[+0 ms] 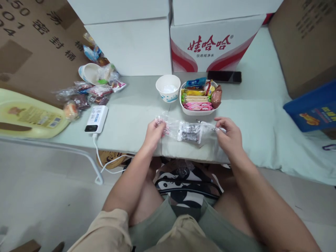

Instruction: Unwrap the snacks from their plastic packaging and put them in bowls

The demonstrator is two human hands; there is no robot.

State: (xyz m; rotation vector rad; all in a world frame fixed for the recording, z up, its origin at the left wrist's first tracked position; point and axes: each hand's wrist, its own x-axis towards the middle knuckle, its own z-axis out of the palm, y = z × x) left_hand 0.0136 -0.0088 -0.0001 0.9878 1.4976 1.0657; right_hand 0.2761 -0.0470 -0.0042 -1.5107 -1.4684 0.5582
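A clear plastic wrapper [170, 126] with a small dark packet [190, 132] in it is stretched between my hands, over the front edge of the table. Its left end is pinched in my left hand [154, 132], where a bit of pink or red shows at the fingertips. The fingers of my right hand [229, 134] are closed on the twisted right end. Just beyond stands a white tub [198, 112] filled with wrapped snacks, including pink packets [197, 106] and a brown one [216, 96]. To its left is a paper cup [168, 95] with something whitish inside.
A phone [224, 76] lies against the white carton [210, 45] at the back. On the left are a power bank [96, 119] with a cable, a large yellow bottle [34, 115], a tipped paper cup [88, 72] and scattered snacks [99, 90]. A blue box [312, 106] is at right.
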